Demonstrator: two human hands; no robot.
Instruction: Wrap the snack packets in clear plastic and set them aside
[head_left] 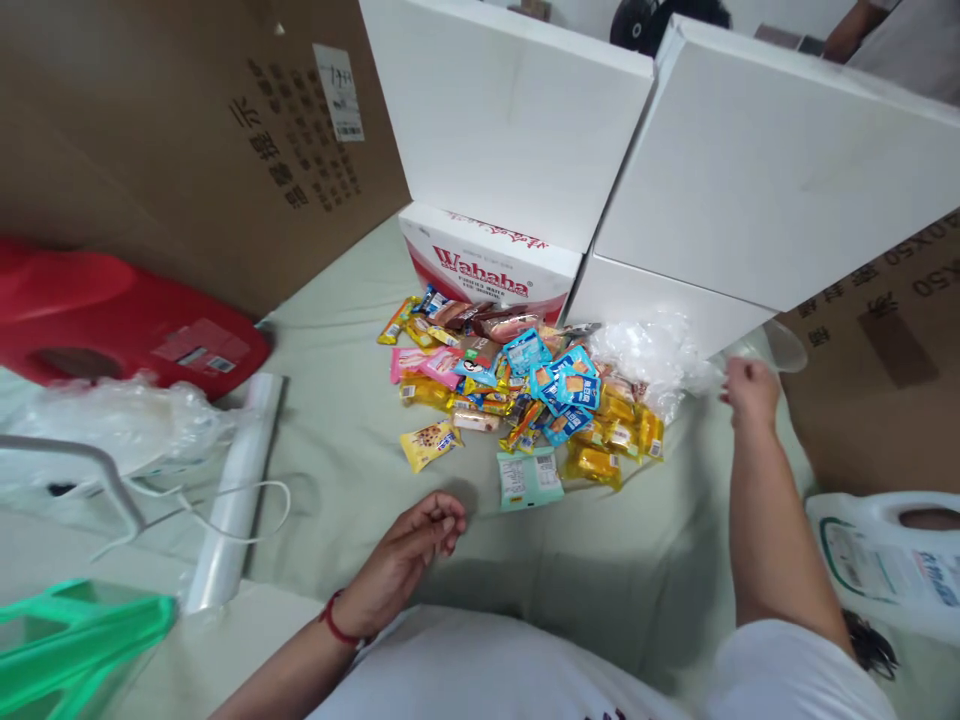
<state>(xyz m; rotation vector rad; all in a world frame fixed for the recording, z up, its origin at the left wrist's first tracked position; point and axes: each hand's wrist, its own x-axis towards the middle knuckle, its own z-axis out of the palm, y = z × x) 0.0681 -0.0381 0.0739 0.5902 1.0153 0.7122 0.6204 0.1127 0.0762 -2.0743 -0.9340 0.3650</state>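
My left hand (424, 537), with a red band at the wrist, hovers in front of the snack heap, fingers curled in, thumb against them; nothing shows in it. Nearest to it are a yellow cookie packet (431, 445) and a pale green packet (531, 479). At the right, my right hand (752, 390) is closed on the edge of a crumpled clear plastic bag (652, 350). The heap beside the bag has blue sachets (577, 388), yellow-wrapped cakes (596, 464), pink packets (427, 363) and brown packets (510, 325).
A Wahaha carton (487, 265) and white panels (517, 120) stand behind the heap. Left are a red jug (120, 320), a plastic roll (240, 490) and a green plastic object (82, 640). A white jug (885, 560) sits right. Another person's arm (851, 30) shows top right.
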